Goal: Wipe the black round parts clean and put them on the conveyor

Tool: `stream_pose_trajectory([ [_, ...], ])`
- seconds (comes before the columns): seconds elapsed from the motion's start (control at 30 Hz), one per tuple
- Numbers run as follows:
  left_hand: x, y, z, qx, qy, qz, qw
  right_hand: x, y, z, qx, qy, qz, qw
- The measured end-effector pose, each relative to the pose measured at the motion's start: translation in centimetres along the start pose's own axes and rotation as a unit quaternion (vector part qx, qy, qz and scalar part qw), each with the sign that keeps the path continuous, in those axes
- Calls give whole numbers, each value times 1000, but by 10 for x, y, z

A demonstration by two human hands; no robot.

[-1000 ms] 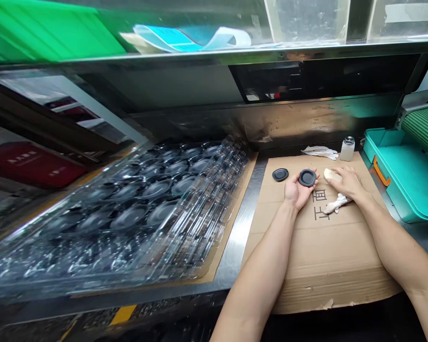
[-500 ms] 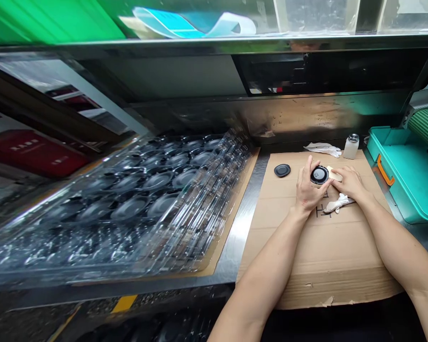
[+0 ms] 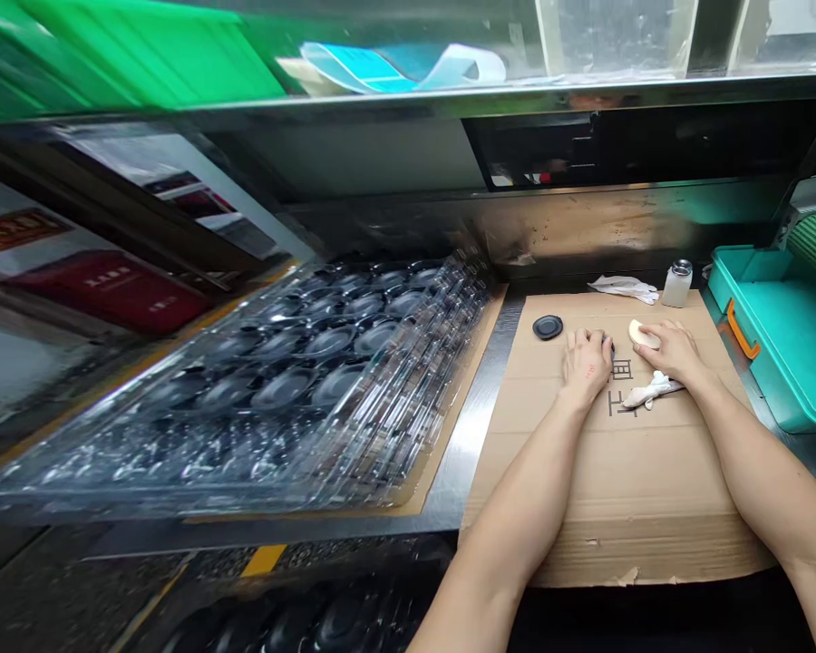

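Over the cardboard sheet [image 3: 558,472], my left hand [image 3: 587,365] is closed, palm down, on a round black part [image 3: 607,345]. Only a sliver of that part shows past the fingertips; the rest is hidden. My right hand [image 3: 676,352], a short way to the right, grips a cream-coloured sponge pad [image 3: 643,336]. A second round black part [image 3: 548,326] lies flat to the left of my left hand. Below my right hand is a crumpled white cloth [image 3: 650,390].
Clear plastic trays [image 3: 381,417] of round black parts are stacked on the left. Behind the cardboard lie a white glove [image 3: 624,288] and a bottle with a metal top [image 3: 677,283]. A teal bin [image 3: 789,354] stands at the right; a metal shelf edge [image 3: 408,102] crosses above.
My left hand has turned palm down, covering the black part that faced up in its fingers. My right hand and the sponge have drawn away from it. The view has shifted slightly left.
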State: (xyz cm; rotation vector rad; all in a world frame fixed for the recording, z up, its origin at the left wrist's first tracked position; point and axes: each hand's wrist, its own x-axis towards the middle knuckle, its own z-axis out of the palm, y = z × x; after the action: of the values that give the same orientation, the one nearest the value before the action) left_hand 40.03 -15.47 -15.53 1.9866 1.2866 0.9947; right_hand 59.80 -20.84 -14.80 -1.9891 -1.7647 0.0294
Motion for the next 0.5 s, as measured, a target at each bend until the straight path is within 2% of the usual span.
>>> stream_pose_trajectory([
  [0.1,-5,1,-8,150,-74,53,984,2,6,4,12,8,-4,1000],
  [0.23,-9,2,-26,208,-157,120,958,5,12,12,37,29,1,999],
  [0.27,-8,-1,-32,218,-152,128,956,5,14,14,43,33,6,998],
  [0.33,1,-12,-47,235,-100,128,958,6,15,17,50,37,13,998],
  [0.43,24,-36,-73,258,15,63,964,7,16,21,47,30,15,998],
  [0.5,42,-51,-86,275,40,19,961,7,16,23,47,26,14,998],
])
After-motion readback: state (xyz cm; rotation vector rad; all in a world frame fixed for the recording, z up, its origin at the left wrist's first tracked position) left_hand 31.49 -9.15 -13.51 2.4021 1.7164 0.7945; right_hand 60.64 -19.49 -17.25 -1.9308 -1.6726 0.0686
